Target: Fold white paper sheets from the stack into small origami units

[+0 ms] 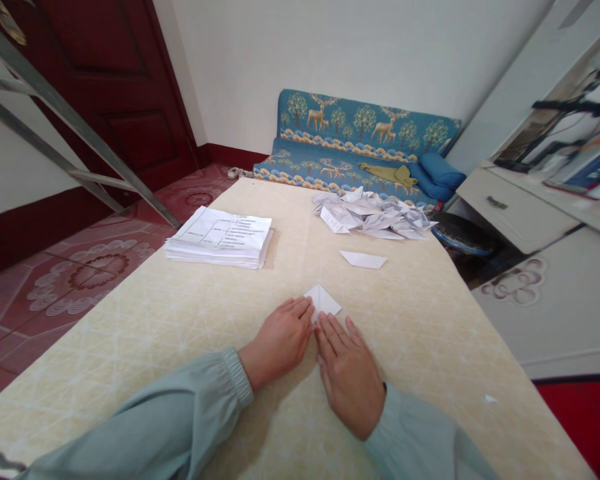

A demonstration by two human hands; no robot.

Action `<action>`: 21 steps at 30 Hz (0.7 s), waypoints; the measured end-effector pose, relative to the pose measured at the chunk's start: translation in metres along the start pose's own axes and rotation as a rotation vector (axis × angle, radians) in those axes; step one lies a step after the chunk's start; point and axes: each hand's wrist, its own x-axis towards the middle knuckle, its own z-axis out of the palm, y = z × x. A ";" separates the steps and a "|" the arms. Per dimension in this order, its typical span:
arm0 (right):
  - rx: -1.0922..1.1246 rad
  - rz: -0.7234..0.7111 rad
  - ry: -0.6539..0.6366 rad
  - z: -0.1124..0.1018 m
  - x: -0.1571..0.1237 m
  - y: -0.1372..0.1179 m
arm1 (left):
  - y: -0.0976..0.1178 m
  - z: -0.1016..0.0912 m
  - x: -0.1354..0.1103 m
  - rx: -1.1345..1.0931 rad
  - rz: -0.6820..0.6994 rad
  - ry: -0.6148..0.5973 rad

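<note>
My left hand (280, 340) and my right hand (349, 373) lie side by side on the yellowish table (130, 347), fingers stretched flat. Both press down on a small folded white paper (324, 300), whose pointed top sticks out beyond the fingertips. Most of the paper is hidden under my hands. Pale green sleeves cover both forearms.
A stack of printed sheets (220, 237) lies at the table's left. One folded paper piece (363, 259) rests beyond my hands, and a heap of several folded papers (375, 215) sits at the far right. Past the table are a blue patterned sofa (360, 140), a ladder (70, 127) and white cabinets (520, 207).
</note>
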 end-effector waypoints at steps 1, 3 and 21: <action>0.001 0.002 -0.003 0.000 0.000 0.000 | 0.000 -0.001 0.002 -0.007 0.012 -0.003; 0.002 0.005 -0.006 -0.001 0.000 -0.001 | -0.001 -0.002 0.006 -0.024 0.034 -0.011; 0.043 0.028 -0.030 -0.006 0.001 -0.003 | -0.021 0.002 0.011 -0.079 0.136 -0.097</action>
